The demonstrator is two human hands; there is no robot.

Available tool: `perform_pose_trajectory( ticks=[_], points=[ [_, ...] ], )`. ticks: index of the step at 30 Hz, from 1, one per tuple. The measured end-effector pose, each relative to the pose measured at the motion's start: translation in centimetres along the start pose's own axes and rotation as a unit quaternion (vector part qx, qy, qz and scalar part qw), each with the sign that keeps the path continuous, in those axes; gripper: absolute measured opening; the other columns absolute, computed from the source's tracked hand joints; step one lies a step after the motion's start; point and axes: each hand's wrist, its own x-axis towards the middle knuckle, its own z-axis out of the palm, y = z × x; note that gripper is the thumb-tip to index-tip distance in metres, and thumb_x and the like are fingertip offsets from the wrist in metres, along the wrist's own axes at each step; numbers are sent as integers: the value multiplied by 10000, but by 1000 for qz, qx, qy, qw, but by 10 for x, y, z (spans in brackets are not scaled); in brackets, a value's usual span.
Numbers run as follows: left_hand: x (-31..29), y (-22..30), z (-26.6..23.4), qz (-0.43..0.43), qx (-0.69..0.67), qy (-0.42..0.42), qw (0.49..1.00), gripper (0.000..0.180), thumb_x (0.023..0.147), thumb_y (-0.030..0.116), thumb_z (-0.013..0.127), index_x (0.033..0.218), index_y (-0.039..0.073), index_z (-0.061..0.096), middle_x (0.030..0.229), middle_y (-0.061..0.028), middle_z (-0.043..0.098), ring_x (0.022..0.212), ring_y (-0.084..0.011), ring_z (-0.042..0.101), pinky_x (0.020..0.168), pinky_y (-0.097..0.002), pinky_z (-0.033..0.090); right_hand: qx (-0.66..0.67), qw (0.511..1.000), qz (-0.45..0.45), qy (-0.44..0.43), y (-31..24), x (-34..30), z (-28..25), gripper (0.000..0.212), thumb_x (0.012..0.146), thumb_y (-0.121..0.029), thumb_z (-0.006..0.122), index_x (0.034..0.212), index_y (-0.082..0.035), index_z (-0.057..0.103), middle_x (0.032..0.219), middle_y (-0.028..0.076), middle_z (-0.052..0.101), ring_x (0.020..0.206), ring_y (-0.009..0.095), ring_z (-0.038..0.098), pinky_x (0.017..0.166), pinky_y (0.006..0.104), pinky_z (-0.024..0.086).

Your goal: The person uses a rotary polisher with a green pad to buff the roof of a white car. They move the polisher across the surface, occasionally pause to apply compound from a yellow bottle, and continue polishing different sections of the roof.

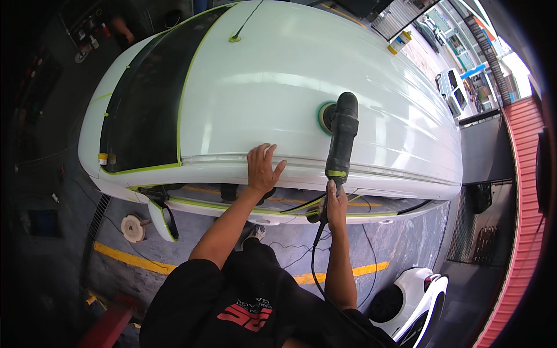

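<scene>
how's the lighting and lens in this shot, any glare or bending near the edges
Head view: streaks of glare on the white roof, strongest to the right of the polisher; head view: the street at upper right is bright, while the left side sinks into shadow; head view: fisheye distortion bows the red wall, and the corners go dark.

Car roof [261, 75] wht; polisher [343, 136] blk w/ lime band; pad [323, 119] grn; tape [145, 169] yel-grn; floor [177, 223] gry w/ yel stripes; shirt [185, 301] blk w/ red & wht print.
</scene>
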Motion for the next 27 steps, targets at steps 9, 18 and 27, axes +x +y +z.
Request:
perform_pose_trajectory(
  ticks=[9, 18, 27],
  points=[
    [-1, 32, -68, -357, -471, -35, 806, 862, 967, 446, 763, 1520, -65, 344, 1165, -156, 642, 978, -221, 662, 883, -358, 544, -29, 973, 26, -229, -52, -84, 102, 556, 1054, -528, 639, 1111, 25, 609, 731, 46, 598, 657, 162, 564, 634, 367, 474],
    [-44, -2, -137, -438, -480, 31, 760, 745, 944, 362, 789, 1455, 12, 375, 1170, -98, 592, 1015, -183, 631, 911, -355, 551, -110, 947, -75, -292, -36, -126, 133, 709, 1063, -560, 565, 1453, 32, 538, 993, 306, 722, 993, 433, 735, 871, 464, 549],
    [-7, -46, -121, -358, -450, -8, 818, 877, 1048, 554, 623, 1602, -43, 295, 1250, -139, 581, 1133, -225, 593, 1034, -363, 475, -319, 917, -202, -129, -71, -100, 163, 626, 1069, -329, 612, 1611, -87, 413, 1218, 243, 712, 996, 455, 721, 828, 522, 573]
  ],
)
